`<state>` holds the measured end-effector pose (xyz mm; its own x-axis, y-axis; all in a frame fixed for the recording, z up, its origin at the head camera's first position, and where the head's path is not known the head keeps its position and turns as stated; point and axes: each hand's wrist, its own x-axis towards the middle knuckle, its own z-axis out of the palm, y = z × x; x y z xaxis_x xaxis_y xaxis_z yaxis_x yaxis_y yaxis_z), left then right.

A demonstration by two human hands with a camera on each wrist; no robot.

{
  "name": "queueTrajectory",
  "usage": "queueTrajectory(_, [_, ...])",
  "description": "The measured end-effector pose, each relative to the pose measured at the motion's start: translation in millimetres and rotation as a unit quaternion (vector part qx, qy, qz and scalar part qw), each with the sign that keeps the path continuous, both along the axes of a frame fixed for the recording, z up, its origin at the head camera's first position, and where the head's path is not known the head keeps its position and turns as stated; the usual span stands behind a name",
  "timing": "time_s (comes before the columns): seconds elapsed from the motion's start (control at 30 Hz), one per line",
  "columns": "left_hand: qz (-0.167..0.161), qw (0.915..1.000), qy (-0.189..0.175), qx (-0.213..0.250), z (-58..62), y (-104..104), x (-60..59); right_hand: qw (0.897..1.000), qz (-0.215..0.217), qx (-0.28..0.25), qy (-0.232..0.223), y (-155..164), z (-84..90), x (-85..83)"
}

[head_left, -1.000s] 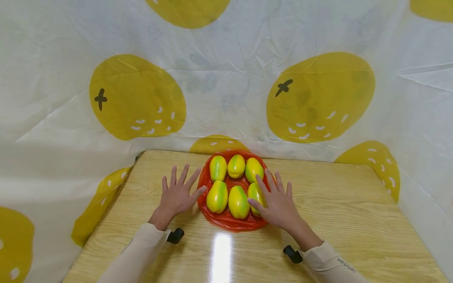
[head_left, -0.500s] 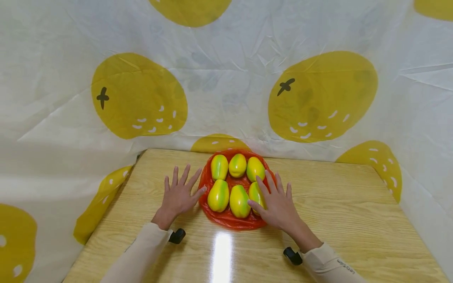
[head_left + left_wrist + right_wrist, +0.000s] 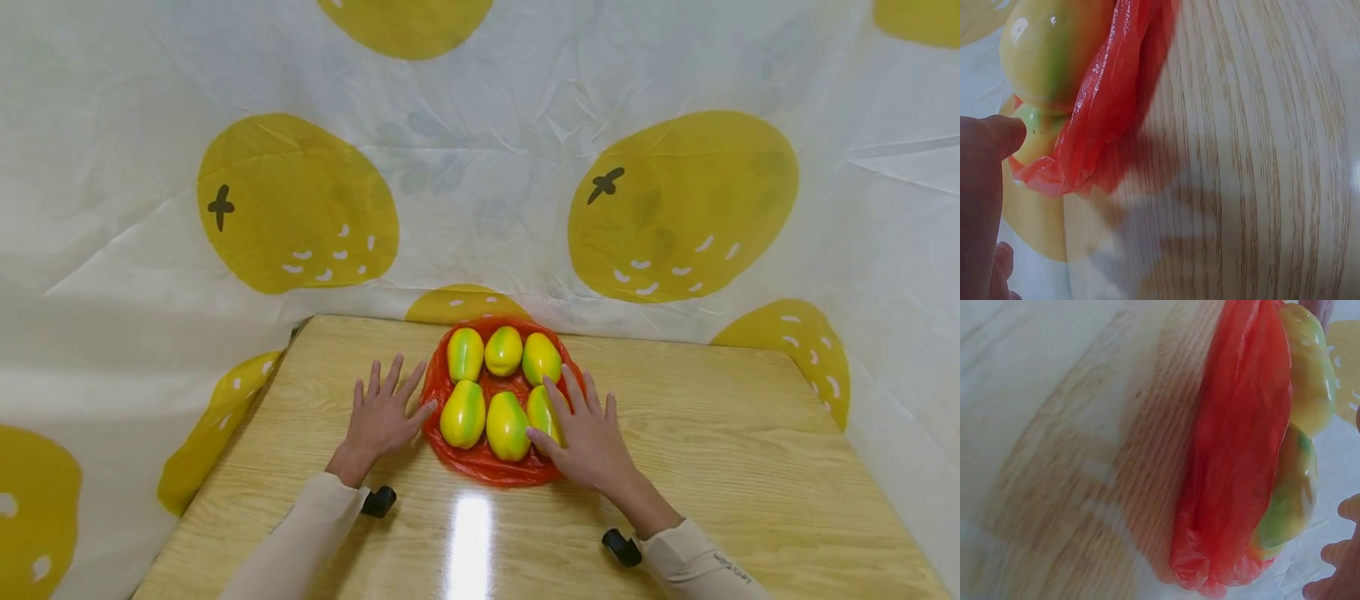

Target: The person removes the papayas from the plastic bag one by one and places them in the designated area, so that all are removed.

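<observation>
Red plastic, thin and crinkled, is lying spread on the wooden table (image 3: 712, 433) in front of me: a bag (image 3: 480, 467) carrying six yellow-green mangoes (image 3: 504, 385) in two rows of three. I am holding my left hand (image 3: 382, 417) flat just beside the bag's left edge, fingers straight and fanned, the thumb reaching toward the red rim; from the left wrist view I cannot tell whether it is quite touching. I am laying my right hand (image 3: 588, 433) at the bag's right edge, fingers straight and spread, partly covering the near right mango (image 3: 538, 410), with the thumb lying against its lower side. Neither hand is gripping anything. The bag is sitting near the far edge of the table, close to the white cloth with big yellow fruit prints (image 3: 300, 208) that is hanging behind and around the table.
</observation>
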<state>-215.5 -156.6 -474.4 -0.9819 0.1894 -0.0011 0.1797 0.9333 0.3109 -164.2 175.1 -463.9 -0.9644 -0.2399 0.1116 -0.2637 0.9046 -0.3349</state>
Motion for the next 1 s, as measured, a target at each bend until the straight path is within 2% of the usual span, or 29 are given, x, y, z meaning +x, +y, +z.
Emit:
queueTrajectory(0.13, [-0.005,1.0000,0.000,0.007,-0.5,2,-0.8,1.000,0.001,0.003,0.002,1,-2.2,-0.4])
queueTrajectory(0.4, [-0.009,0.9993,-0.023,0.026,-4.9,3,-2.2,1.000,0.014,0.002,0.014,0,-4.0,0.5])
queueTrajectory(0.57, [-0.008,0.9978,-0.030,0.059,-8.2,4,-3.4,1.000,0.017,0.005,0.011,1,-5.1,-0.4])
queueTrajectory(0.77, [0.003,0.9868,-0.065,0.148,-10.5,5,-5.5,1.000,0.022,-0.008,0.019,2,-8.0,-0.9])
queueTrajectory(0.87, [0.009,0.9800,-0.071,0.186,-11.7,7,-7.0,0.999,0.023,-0.016,0.020,1,-9.3,-0.5])
queueTrajectory(1.0, [0.034,0.9695,-0.074,0.231,-13.4,8,-7.9,0.999,0.023,-0.023,0.021,1,-9.7,0.6])
